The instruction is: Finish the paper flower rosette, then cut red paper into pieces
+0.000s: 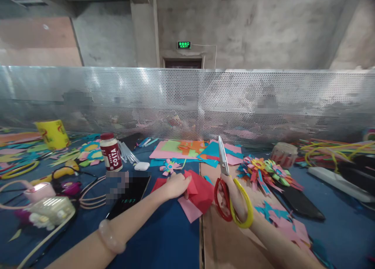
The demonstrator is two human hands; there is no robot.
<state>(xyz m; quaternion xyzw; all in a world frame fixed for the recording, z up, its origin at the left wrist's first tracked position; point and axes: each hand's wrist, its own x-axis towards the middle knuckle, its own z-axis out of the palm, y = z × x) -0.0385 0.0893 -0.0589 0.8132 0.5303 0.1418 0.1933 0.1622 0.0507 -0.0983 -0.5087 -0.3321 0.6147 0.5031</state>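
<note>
My left hand (176,186) pinches a piece of red paper (203,193) near the middle of the table. A pink sheet (190,210) sticks out from under the red one. To the right, my right hand (236,196) grips a pair of scissors (223,157) with one red and one yellow handle loop. The blades point up and away and look closed, apart from the paper. A small pink and blue paper flower (170,166) lies just beyond my left hand.
Coloured sheets (175,148) are stacked at the back. Left are a Costa bottle (111,152), a black phone (130,195), a white earbud case (142,166) and cables. Right are paper flowers (258,165), paper scraps (284,222) and a dark phone (301,202). A perforated metal panel (249,105) stands behind.
</note>
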